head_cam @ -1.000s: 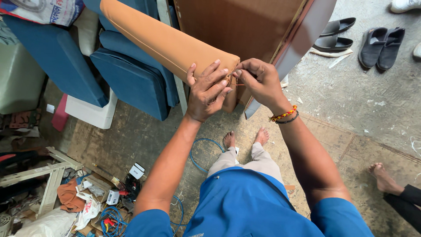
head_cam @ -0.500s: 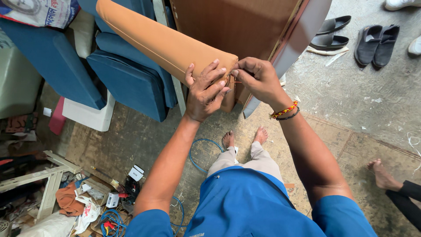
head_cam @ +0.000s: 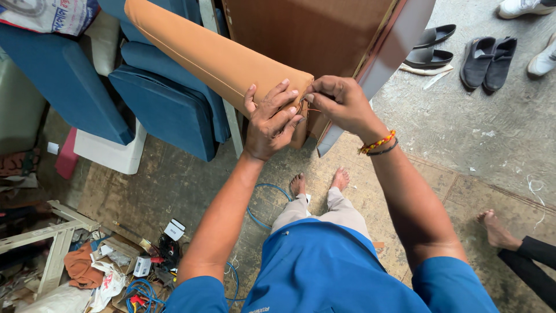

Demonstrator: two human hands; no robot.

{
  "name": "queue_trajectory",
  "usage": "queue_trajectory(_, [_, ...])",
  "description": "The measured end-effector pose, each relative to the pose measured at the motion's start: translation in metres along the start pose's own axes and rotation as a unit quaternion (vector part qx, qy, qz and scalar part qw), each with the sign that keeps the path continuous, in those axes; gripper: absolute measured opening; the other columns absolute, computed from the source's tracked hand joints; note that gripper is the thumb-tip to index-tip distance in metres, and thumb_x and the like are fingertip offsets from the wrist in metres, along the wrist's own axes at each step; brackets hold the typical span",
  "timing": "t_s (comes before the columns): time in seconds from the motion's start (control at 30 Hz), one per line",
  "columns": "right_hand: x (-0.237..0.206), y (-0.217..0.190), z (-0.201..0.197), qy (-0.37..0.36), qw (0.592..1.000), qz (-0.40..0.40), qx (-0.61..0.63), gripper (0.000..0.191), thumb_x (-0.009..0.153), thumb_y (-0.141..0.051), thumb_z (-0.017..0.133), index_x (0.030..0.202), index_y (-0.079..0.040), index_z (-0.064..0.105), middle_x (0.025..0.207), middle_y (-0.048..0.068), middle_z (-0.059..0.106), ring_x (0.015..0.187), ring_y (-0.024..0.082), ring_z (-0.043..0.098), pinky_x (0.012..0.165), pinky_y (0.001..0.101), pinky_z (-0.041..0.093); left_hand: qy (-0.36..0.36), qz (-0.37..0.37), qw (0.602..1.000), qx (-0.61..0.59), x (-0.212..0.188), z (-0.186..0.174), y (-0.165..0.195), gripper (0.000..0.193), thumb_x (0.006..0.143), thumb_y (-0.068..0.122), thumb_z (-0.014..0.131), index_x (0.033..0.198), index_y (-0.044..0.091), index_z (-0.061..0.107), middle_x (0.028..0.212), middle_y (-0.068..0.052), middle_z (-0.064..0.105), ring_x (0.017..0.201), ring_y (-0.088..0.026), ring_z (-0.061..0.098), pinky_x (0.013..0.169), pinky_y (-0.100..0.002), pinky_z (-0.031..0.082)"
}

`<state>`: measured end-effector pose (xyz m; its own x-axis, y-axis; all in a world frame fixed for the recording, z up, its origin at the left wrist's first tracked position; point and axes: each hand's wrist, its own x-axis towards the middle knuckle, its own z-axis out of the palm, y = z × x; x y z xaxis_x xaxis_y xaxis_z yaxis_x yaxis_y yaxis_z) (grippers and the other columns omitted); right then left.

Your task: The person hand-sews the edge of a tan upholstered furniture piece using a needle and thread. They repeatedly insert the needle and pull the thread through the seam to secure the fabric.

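Pressing flat against the near end of the tan upholstered cushion (head_cam: 220, 61), my left hand (head_cam: 267, 124) lay with its fingers spread across the fabric at the corner, holding the cover down rather than gripping it. My right hand (head_cam: 341, 103) sat just beside it on the same corner, thumb and fingers pinched narrow on what looked like an orange thread (head_cam: 313, 109); whether a needle was there I could not tell. The cushion's long axis ran from that corner up and away toward the upper left of the view, so its near end pointed at me and both hands met it head on, the left a little nearer along its length. It leaned against a brown wooden panel (head_cam: 307, 35) with a pale grey edge strip (head_cam: 382, 69) to the right. Blue seat cushions (head_cam: 162, 110) stood behind it to the left. Below were my bare feet (head_cam: 318, 184) on the stained floor (head_cam: 174, 185), dark sandals (head_cam: 431, 49) to the far right, and another person's bare foot (head_cam: 495, 229) near the right edge.
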<state>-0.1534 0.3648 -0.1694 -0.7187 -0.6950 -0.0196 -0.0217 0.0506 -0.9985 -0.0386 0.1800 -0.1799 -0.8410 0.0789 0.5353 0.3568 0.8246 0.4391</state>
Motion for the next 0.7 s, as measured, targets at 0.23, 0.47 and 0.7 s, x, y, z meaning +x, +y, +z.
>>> queue_trajectory(0.23, [0.004, -0.007, -0.008, -0.058, 0.995, 0.026, 0.075, 0.015, 0.101, -0.014, 0.069, 0.104, 0.001, 0.071, 0.086, -0.006, 0.067, 0.078, -0.001, 0.057, 0.065, 0.0188, 0.048, -0.003, -0.012, 1.0, -0.004, -0.001, 0.001, 0.002, 0.015, 0.087, 0.014, 0.085, 0.092, 0.012, 0.071, 0.131, -0.002, 0.068, 0.139, -0.025, 0.057, 0.126, -0.054, 0.01])
queue_trajectory(0.47, [0.013, -0.015, -0.016, -0.103, 0.992, 0.078, 0.012, 0.017, 0.097, -0.018, 0.072, 0.101, -0.001, 0.072, 0.079, -0.006, 0.066, 0.066, 0.001, 0.052, 0.056, 0.0199, 0.043, 0.0, -0.03, 0.999, -0.03, -0.001, -0.002, 0.004, 0.018, 0.087, 0.015, 0.086, 0.088, 0.013, 0.068, 0.13, 0.0, 0.07, 0.139, -0.023, 0.057, 0.126, -0.052, 0.01])
queue_trajectory(0.7, [0.017, -0.02, -0.015, -0.126, 0.988, 0.085, 0.007, 0.017, 0.097, -0.018, 0.074, 0.099, -0.001, 0.072, 0.074, -0.006, 0.061, 0.063, 0.002, 0.046, 0.053, 0.0229, 0.036, 0.013, -0.045, 0.998, -0.053, 0.0, -0.004, 0.005, 0.024, 0.085, 0.015, 0.087, 0.086, 0.014, 0.063, 0.13, 0.0, 0.07, 0.139, -0.02, 0.058, 0.127, -0.05, 0.012])
